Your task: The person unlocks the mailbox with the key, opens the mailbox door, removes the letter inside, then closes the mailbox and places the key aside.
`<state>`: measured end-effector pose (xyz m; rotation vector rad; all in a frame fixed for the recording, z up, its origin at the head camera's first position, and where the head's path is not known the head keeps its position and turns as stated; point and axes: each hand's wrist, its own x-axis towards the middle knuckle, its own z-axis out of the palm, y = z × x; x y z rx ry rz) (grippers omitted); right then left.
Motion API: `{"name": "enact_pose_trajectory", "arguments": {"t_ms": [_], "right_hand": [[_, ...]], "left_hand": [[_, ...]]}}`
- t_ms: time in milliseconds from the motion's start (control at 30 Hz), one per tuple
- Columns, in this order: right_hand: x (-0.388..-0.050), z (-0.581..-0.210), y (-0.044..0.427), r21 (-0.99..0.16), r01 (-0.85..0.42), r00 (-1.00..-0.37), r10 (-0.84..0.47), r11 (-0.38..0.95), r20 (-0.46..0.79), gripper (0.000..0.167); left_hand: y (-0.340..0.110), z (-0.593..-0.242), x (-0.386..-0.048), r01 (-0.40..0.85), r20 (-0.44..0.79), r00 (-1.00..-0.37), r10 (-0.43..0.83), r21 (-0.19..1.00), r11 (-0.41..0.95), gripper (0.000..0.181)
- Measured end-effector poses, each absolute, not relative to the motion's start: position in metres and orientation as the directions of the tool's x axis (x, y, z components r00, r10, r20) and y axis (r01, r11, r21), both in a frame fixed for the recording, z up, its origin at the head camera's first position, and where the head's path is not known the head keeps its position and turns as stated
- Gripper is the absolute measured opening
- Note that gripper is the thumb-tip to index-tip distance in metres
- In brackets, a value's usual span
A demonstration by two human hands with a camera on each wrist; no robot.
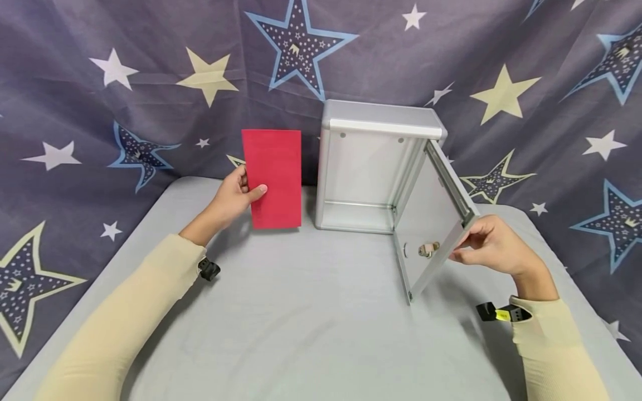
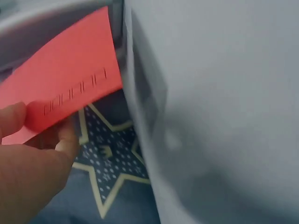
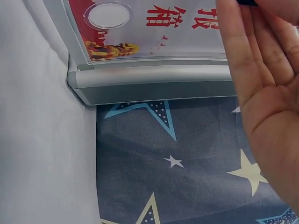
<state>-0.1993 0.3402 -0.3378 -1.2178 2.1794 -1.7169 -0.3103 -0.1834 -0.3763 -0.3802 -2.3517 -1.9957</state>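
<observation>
A red envelope (image 1: 277, 178) stands upright just left of the metal box (image 1: 383, 114); my left hand (image 1: 232, 196) pinches its left edge, thumb in front. In the left wrist view, a row of small printed boxes crosses the red envelope (image 2: 79, 65) near my left hand (image 2: 35, 172). The box's hinged door (image 1: 426, 223) stands open toward the front right, with a lock (image 1: 428, 249) on its inner face. My right hand (image 1: 494, 245) pinches the door's free edge. The right wrist view shows the door's printed outer face (image 3: 182, 28) beside my right hand (image 3: 266, 84).
Both the envelope and the box are at the back of a table covered in pale cloth (image 1: 301, 317). A dark curtain with stars (image 1: 165, 44) hangs behind and along both sides.
</observation>
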Motion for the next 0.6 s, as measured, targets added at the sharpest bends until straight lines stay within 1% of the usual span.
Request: {"name": "enact_pose_trajectory", "arguments": {"t_ms": [167, 300, 500, 600], "right_hand": [[-0.2, -0.339, 0.341, -0.854, -0.519, -0.67, -0.638, 0.036, 0.381, 0.028], [-0.2, -0.339, 0.341, -0.855, -0.516, -0.681, -0.632, 0.057, 0.369, 0.022], [-0.2, -0.34, 0.341, -0.857, -0.514, -0.675, -0.633, 0.037, 0.379, 0.019], [-0.2, -0.34, 0.341, -0.855, -0.517, -0.675, -0.633, 0.038, 0.38, 0.024]], "left_hand": [[-0.196, -0.38, -0.324, 0.04, 0.021, -0.985, 0.17, 0.993, 0.109, 0.04], [-0.199, -0.381, -0.331, -0.042, -0.076, -0.98, 0.186, 0.983, 0.18, 0.04], [-0.202, -0.385, -0.334, -0.113, -0.167, -0.964, 0.208, 0.963, 0.246, 0.045], [-0.203, -0.387, -0.334, -0.142, -0.214, -0.951, 0.223, 0.943, 0.3, 0.045]]}}
